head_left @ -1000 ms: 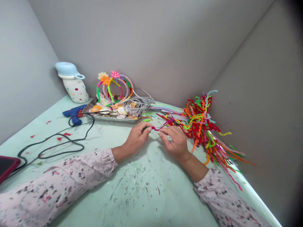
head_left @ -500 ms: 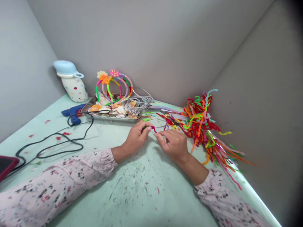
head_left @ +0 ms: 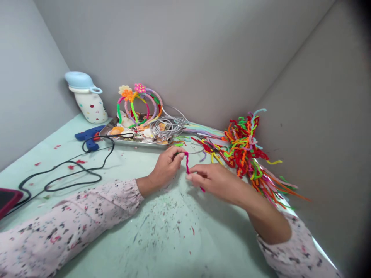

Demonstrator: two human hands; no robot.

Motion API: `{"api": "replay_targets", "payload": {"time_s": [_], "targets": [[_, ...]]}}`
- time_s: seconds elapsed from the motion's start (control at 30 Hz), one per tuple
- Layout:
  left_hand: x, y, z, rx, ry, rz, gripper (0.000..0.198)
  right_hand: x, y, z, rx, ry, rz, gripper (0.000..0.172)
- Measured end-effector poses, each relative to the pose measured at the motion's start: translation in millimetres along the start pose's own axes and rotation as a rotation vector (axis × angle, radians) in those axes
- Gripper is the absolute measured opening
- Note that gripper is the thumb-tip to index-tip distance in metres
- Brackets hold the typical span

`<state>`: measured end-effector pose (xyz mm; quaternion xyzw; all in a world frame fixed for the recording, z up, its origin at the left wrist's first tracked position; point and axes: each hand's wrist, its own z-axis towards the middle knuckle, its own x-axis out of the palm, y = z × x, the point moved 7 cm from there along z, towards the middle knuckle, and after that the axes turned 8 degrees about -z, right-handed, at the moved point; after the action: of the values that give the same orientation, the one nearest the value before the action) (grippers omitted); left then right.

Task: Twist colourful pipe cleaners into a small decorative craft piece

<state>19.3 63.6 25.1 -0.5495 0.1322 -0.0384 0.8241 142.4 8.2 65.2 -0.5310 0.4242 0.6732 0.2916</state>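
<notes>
My left hand point(head_left: 167, 165) rests on the pale green table point(head_left: 162, 231) and pinches one end of a pink pipe cleaner point(head_left: 187, 164). My right hand point(head_left: 216, 181) is raised slightly over the table and grips the same pipe cleaner lower down, so it bends down between the two hands. Its other end pokes out under my right hand. A large heap of coloured pipe cleaners point(head_left: 246, 150) lies just beyond my right hand, against the right wall.
A metal tray point(head_left: 136, 141) holds shells, grey wire and pipe-cleaner headbands point(head_left: 139, 104). A blue glue gun point(head_left: 88, 137) with a black cord point(head_left: 72, 173) lies to the left, behind it a spotted bottle point(head_left: 87, 98). A dark red-edged object point(head_left: 7, 199) sits at the left edge.
My right hand has lifted and moved toward me and left, pulling the pink pipe cleaner from a level line into a downward bend. My left hand has stayed in place.
</notes>
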Motion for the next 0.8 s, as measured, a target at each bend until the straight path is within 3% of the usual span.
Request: {"api": "replay_targets", "payload": {"time_s": [0.07,0.17,0.27,0.3,0.37,0.43,0.8], "targets": [[1.4,-2,-1,0.011,0.022,-0.009,0.020,-11,-9,1,0.013,0.000,0.082,0.041],[3.7,-4,-2,0.019,0.049,-0.038,0.019,-25,-29,7,0.018,-0.136,0.104,0.038],[5.8,-4,-3,0.006,0.077,-0.077,0.019,-43,-48,2,-0.022,-0.601,-0.046,0.017],[6.6,-4,-4,0.001,0.091,-0.081,0.019,-40,-46,2,-0.111,-0.656,-0.127,0.016],[7.7,-3,-4,-0.004,0.113,-0.077,0.019,-28,-41,1,-0.277,-0.682,-0.204,0.017],[8.4,-3,-4,-0.010,0.127,-0.078,0.019,-18,-38,1,-0.351,-0.676,-0.216,0.021],[16.2,-2,-6,-0.066,0.204,-0.130,0.019,3,-25,-1,-0.398,-0.792,-0.313,0.008]]}}
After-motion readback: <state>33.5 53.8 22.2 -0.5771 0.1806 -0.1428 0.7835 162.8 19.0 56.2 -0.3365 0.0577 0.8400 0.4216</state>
